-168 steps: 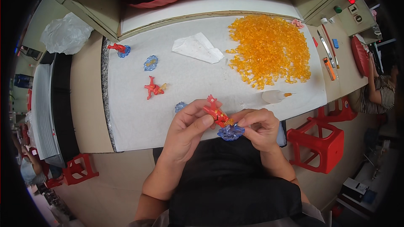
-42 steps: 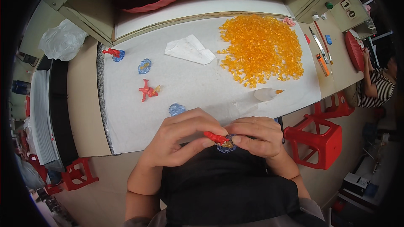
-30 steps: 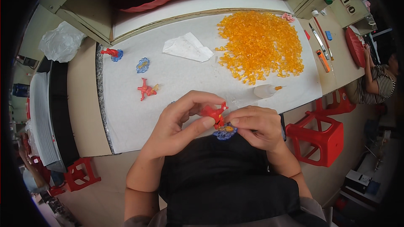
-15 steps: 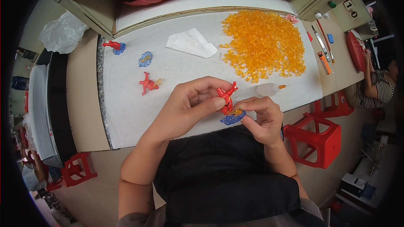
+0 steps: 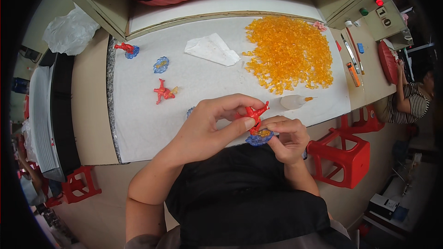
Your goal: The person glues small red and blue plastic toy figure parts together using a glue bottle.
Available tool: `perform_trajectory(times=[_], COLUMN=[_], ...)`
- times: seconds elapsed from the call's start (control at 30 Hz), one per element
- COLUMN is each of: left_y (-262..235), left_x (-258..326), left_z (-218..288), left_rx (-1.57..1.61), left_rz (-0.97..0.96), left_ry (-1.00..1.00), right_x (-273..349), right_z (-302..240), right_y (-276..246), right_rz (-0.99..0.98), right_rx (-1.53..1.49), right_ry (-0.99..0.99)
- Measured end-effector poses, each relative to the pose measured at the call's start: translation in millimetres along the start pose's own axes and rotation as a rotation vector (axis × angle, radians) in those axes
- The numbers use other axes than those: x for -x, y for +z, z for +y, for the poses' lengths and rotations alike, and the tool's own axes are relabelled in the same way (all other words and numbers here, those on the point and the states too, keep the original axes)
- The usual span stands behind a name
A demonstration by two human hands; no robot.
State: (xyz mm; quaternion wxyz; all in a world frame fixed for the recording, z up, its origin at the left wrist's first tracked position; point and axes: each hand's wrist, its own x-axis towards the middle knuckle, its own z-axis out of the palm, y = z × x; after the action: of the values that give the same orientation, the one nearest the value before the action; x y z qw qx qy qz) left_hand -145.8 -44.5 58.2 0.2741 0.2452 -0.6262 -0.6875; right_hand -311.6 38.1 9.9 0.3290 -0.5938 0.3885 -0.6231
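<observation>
Between the thumb and fingers of my left hand [image 5: 210, 124] is a small red toy figure [image 5: 254, 119], held above the near edge of the table. My right hand [image 5: 288, 139] pinches a translucent blue base [image 5: 259, 138] with a yellow-orange piece on top. The figure's lower end meets the base; whether the two are fixed together I cannot tell. Left of my hands lies another red figure [image 5: 162, 91] with a clear yellow part. Farther back are a loose blue base [image 5: 161, 65] and a red figure on a blue base [image 5: 131, 53]. Another blue piece [image 5: 189, 111] peeks out beside my left hand.
A broad heap of orange translucent pieces [image 5: 290, 55] covers the back right of the white paper. Nearby lie a needle-tipped bottle [image 5: 295, 102], folded white paper [image 5: 212, 50] and an orange-handled cutter [image 5: 353, 74]. Red stools [image 5: 344, 157] stand at right; a person [image 5: 413, 97] sits beyond.
Both hands, with the figure and base, have shifted slightly right and nearer to me. A blue piece beside my left hand has come into sight.
</observation>
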Motion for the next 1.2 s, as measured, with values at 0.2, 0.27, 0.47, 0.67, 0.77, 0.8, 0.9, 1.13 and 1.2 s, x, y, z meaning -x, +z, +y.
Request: perform_trajectory(times=[0.2,0.27,0.47,0.67,0.77,0.8,0.9,1.13,1.2], left_y=[4.5,4.3,8.7,10.8,10.8,11.0,11.7,12.1,11.9], left_x=[7.6,7.5,9.0,11.8,12.1,11.9,12.1,11.3,9.9], left_z=[9.8,12.3,22.3,26.2,24.5,24.5,23.2,24.2,25.9], left_rx=[-0.218,-0.252,-0.343,-0.373,-0.375,-0.37,-0.357,-0.345,-0.354], left_rz=[0.013,0.004,-0.008,-0.052,-0.065,-0.059,-0.041,-0.014,-0.02], left_ry=[0.129,0.158,0.2,0.195,0.19,0.193,0.191,0.159,0.145], right_x=[-0.5,-3.4,-4.9,-5.2,-4.7,-4.4,-3.2,-1.3,-1.7], right_z=[-5.5,-9.9,-11.0,-12.7,-13.3,-13.5,-12.7,-12.3,-13.1], right_y=[2.8,2.3,-0.4,1.4,1.1,0.9,1.3,3.2,1.7], right_rz=[0.008,-0.02,-0.042,-0.02,-0.031,-0.038,-0.04,-0.011,-0.019], right_rx=[0.142,0.21,0.319,0.346,0.366,0.37,0.36,0.342,0.405], right_ry=[-0.15,-0.18,-0.255,-0.343,-0.354,-0.351,-0.328,-0.295,-0.278])
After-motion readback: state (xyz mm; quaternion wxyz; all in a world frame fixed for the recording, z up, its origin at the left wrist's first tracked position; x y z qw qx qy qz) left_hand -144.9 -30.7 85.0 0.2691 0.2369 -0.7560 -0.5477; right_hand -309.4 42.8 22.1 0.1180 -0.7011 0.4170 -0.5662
